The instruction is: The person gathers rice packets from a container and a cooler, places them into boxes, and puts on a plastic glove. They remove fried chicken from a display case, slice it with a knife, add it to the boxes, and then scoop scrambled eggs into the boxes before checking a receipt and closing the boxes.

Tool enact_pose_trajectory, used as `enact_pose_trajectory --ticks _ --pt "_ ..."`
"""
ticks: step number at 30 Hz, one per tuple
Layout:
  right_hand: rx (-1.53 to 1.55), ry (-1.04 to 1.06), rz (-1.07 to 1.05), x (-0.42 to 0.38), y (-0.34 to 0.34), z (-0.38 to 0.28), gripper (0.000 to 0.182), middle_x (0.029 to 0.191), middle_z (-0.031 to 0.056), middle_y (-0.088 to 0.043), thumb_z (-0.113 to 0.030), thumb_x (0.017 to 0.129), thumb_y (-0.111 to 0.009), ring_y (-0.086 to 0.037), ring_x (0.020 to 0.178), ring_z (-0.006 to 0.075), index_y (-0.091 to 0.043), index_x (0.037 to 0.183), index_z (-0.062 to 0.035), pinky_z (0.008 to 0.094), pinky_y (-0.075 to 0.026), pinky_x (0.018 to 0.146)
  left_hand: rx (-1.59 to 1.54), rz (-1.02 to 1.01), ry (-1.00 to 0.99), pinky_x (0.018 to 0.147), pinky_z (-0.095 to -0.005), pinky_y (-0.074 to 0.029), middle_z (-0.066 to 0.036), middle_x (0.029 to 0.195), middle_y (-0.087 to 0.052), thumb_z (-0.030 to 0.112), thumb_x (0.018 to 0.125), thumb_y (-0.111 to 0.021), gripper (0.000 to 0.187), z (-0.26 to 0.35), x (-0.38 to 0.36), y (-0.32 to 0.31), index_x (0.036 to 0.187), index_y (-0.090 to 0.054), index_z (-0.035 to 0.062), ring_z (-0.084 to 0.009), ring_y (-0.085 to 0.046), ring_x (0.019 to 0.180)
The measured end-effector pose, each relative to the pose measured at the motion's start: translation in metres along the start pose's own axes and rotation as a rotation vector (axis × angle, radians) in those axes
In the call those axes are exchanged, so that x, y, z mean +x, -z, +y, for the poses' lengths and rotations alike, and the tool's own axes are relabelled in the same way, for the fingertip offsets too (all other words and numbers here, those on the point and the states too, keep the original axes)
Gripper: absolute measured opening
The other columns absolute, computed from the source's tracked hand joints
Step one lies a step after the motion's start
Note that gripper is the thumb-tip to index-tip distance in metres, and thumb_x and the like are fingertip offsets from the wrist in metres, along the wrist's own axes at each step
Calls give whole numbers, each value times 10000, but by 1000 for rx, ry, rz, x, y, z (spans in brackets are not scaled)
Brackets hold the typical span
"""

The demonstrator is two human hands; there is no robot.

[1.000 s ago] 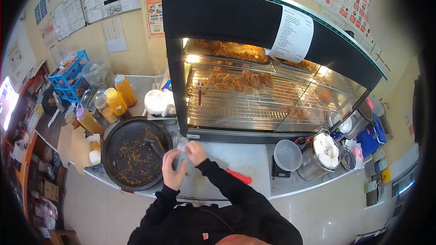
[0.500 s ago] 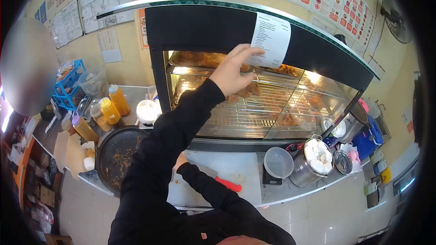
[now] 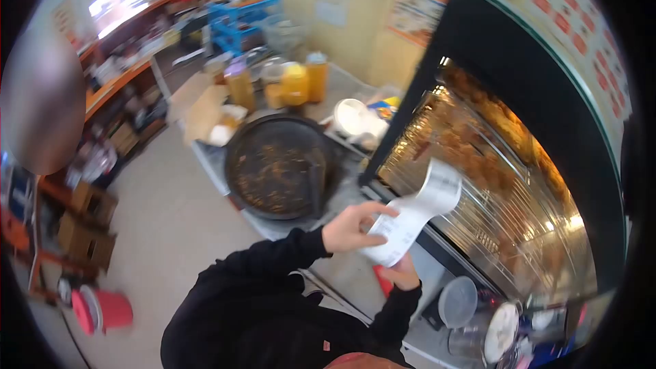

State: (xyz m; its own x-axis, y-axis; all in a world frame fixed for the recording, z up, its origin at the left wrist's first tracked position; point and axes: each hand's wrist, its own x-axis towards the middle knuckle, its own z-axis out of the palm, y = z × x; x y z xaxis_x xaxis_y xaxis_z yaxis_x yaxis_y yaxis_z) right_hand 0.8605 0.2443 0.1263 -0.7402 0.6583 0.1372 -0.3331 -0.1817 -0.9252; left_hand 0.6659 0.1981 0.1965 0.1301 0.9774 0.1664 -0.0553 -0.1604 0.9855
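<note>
A long white printed receipt [image 3: 403,225] hangs in front of the warming cabinet, its far end curling up. My left hand [image 3: 352,227] is closed on the receipt's left edge, thumb and fingers pinching it. At the lower end of the paper, my right hand [image 3: 402,273] also grips it, with part of the fingers hidden behind. Just beside the right hand shows a red knife handle [image 3: 383,279], partly covered. To the left of my hands lies a round black pan [image 3: 273,171] with brown crumbs.
Behind glass, the warming cabinet [image 3: 492,184] holds fried food on racks. Sauce bottles [image 3: 296,85] and an open cardboard box [image 3: 195,106] stand beyond the pan. A clear plastic tub [image 3: 458,302] sits at lower right. A pink bin [image 3: 102,309] is on the floor.
The receipt has come off the cabinet's upper front and down in my left hand. My right hand has moved from near the knife to the receipt. The view has turned left.
</note>
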Motion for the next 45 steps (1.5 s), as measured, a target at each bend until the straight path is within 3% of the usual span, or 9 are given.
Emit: enact_pose_trajectory --ticks 5,10,16,19,23,25,31,39,45 --pt "118 -239 109 36 -51 103 543 1245 101 -501 -198 844 -644 -488 1114 165 -407 1285 14 301 -389 931 -283 293 197 907 -344 -418 -153 1225 -483 -91 695 -613 852 -73 -128 40 1349 -102 100 -197 -498 1106" --pt "-330 -318 -220 87 -199 130 288 949 61 -650 -206 866 -609 -572 877 113 -616 1026 34 277 -453 788 -982 384 344 975 -352 -368 -123 1284 -460 148 828 -611 615 -90 -236 114 1344 -294 37 -204 -469 1158" --pt "-333 -367 -569 146 -354 215 378 994 112 -638 -236 874 -601 -569 903 129 -551 1109 56 289 -448 800 -717 680 208 977 -366 -382 -106 1282 -469 237 906 -503 482 -40 -359 238 1317 -377 19 -220 -468 1169" --pt "-392 -42 -631 162 -431 251 374 918 116 -642 -228 880 -588 -594 860 165 -529 1133 42 298 -458 778 -784 817 79 977 -392 -395 -172 1275 -475 185 933 -397 437 -36 -406 291 1325 -347 -2 -288 -480 1167" --pt "-805 -199 -104 229 -443 276 280 866 159 -575 -265 827 -624 -566 841 237 -521 865 -7 347 -443 751 -770 920 -34 993 -398 -384 -238 1281 -456 150 932 -324 438 -30 -459 357 1324 -313 -44 -347 -450 1199" --pt "-1379 401 166 277 -406 304 371 1026 183 -524 -219 746 -656 -492 925 343 -504 1007 -4 417 -398 800 -708 896 23 979 -391 -393 -238 1269 -468 147 928 -321 440 -41 -478 392 1319 -317 -53 -339 -457 1193" --pt "-1912 426 304 359 -384 348 474 1219 205 -392 -152 647 -712 -378 1099 405 -490 1051 -45 468 -325 891 -130 1123 21 792 -285 -454 -42 935 -555 27 722 -716 521 -133 -395 536 1172 -452 21 -129 -542 852" --pt "-1466 466 215 396 -378 365 246 1064 209 -438 -40 671 -672 -414 1055 410 -523 866 -38 459 -325 924 -336 1088 4 816 -282 -440 -88 1146 -489 119 657 -805 796 -211 -235 625 1284 -329 4 -163 -505 940" --pt "-1469 356 117 420 -417 386 152 1147 209 -436 -22 697 -649 -343 1192 447 -563 822 -34 495 -298 996 -228 1105 358 741 -300 -473 -94 842 -585 139 678 -758 516 -258 -206 671 1066 -479 -55 -172 -571 830"
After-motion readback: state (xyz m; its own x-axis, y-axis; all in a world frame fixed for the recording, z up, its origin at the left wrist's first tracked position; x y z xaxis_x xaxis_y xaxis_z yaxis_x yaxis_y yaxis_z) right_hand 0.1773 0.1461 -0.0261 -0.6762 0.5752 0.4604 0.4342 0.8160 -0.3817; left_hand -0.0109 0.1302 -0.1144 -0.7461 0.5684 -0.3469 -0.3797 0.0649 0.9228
